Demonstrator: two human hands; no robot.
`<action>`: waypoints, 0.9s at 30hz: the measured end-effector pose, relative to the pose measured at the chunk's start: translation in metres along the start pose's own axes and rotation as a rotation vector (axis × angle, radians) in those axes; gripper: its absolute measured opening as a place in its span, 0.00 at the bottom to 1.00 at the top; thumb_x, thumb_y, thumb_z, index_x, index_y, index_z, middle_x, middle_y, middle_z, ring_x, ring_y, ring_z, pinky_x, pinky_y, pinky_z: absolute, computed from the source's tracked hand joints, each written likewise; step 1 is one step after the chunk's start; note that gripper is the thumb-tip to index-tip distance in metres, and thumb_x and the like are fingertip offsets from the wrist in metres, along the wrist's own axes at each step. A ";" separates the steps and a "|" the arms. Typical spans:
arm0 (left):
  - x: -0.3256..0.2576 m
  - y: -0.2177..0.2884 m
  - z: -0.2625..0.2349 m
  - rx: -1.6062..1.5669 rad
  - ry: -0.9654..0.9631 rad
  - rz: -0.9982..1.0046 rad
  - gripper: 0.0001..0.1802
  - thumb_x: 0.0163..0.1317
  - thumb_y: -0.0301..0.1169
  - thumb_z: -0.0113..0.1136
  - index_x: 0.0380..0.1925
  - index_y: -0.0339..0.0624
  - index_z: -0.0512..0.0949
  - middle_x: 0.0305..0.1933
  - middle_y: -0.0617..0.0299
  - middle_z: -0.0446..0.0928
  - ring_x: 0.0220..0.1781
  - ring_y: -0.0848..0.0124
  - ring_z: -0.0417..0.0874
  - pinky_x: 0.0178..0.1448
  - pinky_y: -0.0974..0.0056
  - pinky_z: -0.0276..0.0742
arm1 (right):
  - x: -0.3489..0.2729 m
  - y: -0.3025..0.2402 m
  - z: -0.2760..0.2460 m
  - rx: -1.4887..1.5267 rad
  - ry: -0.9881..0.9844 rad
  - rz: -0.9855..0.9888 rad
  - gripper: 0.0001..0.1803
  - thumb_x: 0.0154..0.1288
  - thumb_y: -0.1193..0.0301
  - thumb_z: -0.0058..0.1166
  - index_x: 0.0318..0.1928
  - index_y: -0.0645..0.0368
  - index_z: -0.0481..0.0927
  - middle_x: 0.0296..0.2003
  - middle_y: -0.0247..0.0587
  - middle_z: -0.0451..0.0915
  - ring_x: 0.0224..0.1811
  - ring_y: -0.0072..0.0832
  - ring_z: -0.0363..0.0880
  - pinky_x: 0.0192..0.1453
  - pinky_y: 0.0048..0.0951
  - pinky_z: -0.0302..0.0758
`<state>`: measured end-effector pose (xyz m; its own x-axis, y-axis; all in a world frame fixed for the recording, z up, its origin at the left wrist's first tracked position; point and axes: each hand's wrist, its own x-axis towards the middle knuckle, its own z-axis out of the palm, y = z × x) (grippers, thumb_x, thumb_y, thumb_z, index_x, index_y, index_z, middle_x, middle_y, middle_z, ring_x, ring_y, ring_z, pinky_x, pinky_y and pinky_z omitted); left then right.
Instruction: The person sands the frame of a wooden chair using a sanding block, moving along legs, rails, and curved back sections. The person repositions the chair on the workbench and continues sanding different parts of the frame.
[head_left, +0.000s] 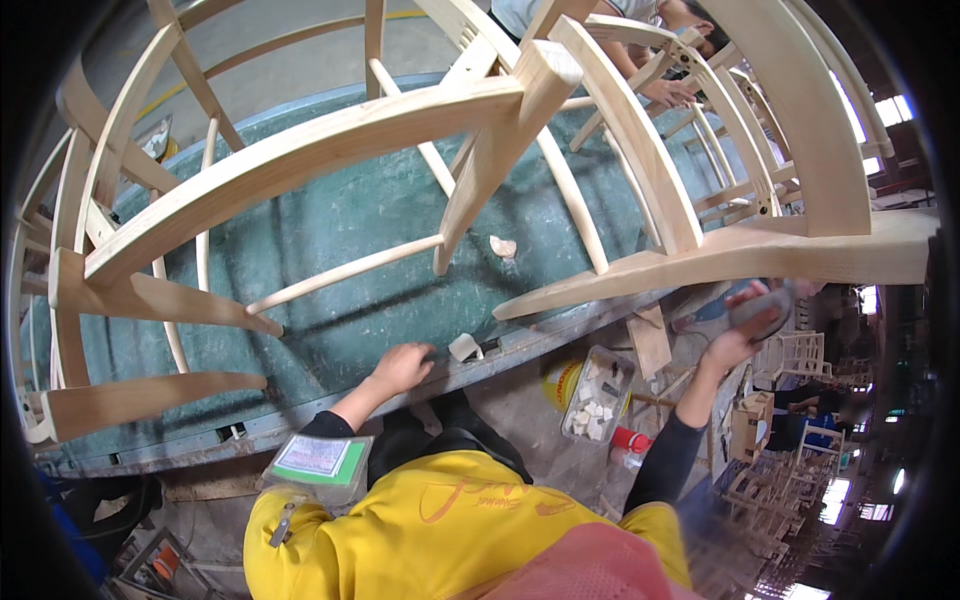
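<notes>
My left hand (402,367) rests at the near edge of the green worktable (350,255), its fingers curled; whatever they might hold is hidden. Just right of it lies a small folded whitish piece (465,347), apart from the fingers. Out to the right, beyond the table edge, my raised right hand (735,343) grips a dark grey rounded pad (762,312), somewhat blurred. A pale wooden chair frame (310,155) stands on the table in front of me. Another wooden frame (720,258) extends to the right, its lower rail just above my right hand.
A crumpled whitish scrap (503,247) lies mid-table. Below the edge are a clear bin of pale pieces (597,400), a yellow bucket (560,383) and a red-capped container (630,440). Across the table, a co-worker's hand (668,92) is among more frames.
</notes>
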<state>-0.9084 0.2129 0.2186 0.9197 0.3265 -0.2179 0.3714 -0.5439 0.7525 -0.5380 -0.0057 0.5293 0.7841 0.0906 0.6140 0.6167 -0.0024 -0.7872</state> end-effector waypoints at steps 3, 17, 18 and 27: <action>0.014 -0.012 -0.016 -0.041 0.170 -0.015 0.18 0.61 0.35 0.61 0.49 0.39 0.80 0.46 0.47 0.83 0.49 0.46 0.83 0.52 0.48 0.78 | 0.050 0.015 0.003 -0.425 0.143 -0.430 0.27 0.77 0.51 0.45 0.54 0.66 0.76 0.42 0.46 0.80 0.42 0.35 0.80 0.47 0.33 0.74; 0.005 0.003 0.030 -0.264 0.074 -0.108 0.17 0.62 0.33 0.61 0.49 0.37 0.81 0.45 0.46 0.83 0.48 0.47 0.83 0.52 0.50 0.78 | 0.112 -0.025 0.109 -0.515 -0.594 0.148 0.33 0.75 0.41 0.42 0.47 0.59 0.84 0.25 0.29 0.81 0.23 0.12 0.70 0.29 0.17 0.68; 0.006 0.001 0.034 -0.270 0.062 -0.121 0.17 0.62 0.33 0.61 0.49 0.37 0.80 0.45 0.46 0.83 0.48 0.47 0.83 0.52 0.49 0.78 | 0.110 -0.027 0.112 -0.486 -0.569 0.147 0.33 0.75 0.41 0.42 0.47 0.60 0.84 0.25 0.29 0.81 0.24 0.13 0.70 0.29 0.18 0.69; 0.085 0.001 0.041 -0.337 0.233 0.056 0.17 0.63 0.34 0.61 0.50 0.40 0.80 0.47 0.47 0.83 0.49 0.47 0.83 0.51 0.51 0.79 | 0.117 -0.030 0.103 -0.378 -0.345 0.051 0.36 0.76 0.41 0.38 0.48 0.64 0.83 0.27 0.36 0.82 0.25 0.18 0.75 0.33 0.22 0.77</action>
<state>-0.8243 0.2089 0.1752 0.8697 0.4907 -0.0540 0.2238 -0.2944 0.9291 -0.4721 0.1079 0.6192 0.7843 0.4046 0.4704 0.6107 -0.3694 -0.7004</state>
